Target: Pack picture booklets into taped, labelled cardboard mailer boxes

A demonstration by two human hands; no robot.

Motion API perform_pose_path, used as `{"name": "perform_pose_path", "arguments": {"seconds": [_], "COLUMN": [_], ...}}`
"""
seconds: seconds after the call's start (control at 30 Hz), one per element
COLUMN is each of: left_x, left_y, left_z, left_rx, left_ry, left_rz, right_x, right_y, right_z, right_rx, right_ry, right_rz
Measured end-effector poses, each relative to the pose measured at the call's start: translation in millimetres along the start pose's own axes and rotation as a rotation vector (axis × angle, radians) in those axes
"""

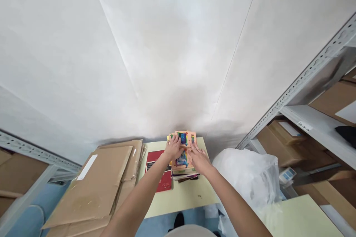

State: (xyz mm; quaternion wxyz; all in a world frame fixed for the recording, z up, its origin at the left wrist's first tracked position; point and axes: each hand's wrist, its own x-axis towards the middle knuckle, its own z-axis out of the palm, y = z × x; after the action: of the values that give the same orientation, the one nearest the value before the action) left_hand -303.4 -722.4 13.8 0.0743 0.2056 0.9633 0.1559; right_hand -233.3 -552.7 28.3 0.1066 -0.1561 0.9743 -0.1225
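Observation:
A stack of colourful thin books (pixel 183 155) lies on a pale yellow table (pixel 183 196), close to the white wall. My left hand (pixel 172 148) rests on the far left part of the top orange book, fingers curled over its edge. On the right side of the same book my right hand (pixel 198 159) lies flat with fingers spread. A red booklet (pixel 160 172) sits on the table just left of the stack, partly under my left forearm.
Flattened cardboard sheets (pixel 102 185) are piled at the left. A white plastic bag (pixel 247 177) bulges at the right of the table. Metal shelving (pixel 311 118) holding cardboard boxes stands at the right; another shelf frame (pixel 30 155) is at the left. Blue floor shows below.

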Motion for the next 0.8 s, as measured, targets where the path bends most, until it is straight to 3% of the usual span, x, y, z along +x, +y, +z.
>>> {"name": "perform_pose_path", "arguments": {"seconds": [0.17,0.37,0.47,0.57,0.67,0.8], "left_x": [-9,-41,-53,-56,-53,-60], "left_y": [2,0,-14,-29,-33,-25], "left_z": [12,8,4,8,19,28], "left_rx": [0.096,0.08,-0.172,-0.628,-1.071,-1.267], "left_ry": [0.034,0.083,0.152,0.274,0.186,0.077], "left_rz": [0.042,0.13,0.113,-0.153,-0.371,-0.378], "right_x": [23,11,-1,-10,-19,-34], "right_y": [-4,-1,6,11,12,12], "right_z": [9,24,25,24,25,27], "right_rx": [-0.059,-0.032,0.037,0.133,0.192,0.192], "right_ry": [-0.009,0.071,0.114,0.14,0.154,0.174], "right_rz": [0.056,0.016,-0.053,-0.107,-0.127,-0.116]}}
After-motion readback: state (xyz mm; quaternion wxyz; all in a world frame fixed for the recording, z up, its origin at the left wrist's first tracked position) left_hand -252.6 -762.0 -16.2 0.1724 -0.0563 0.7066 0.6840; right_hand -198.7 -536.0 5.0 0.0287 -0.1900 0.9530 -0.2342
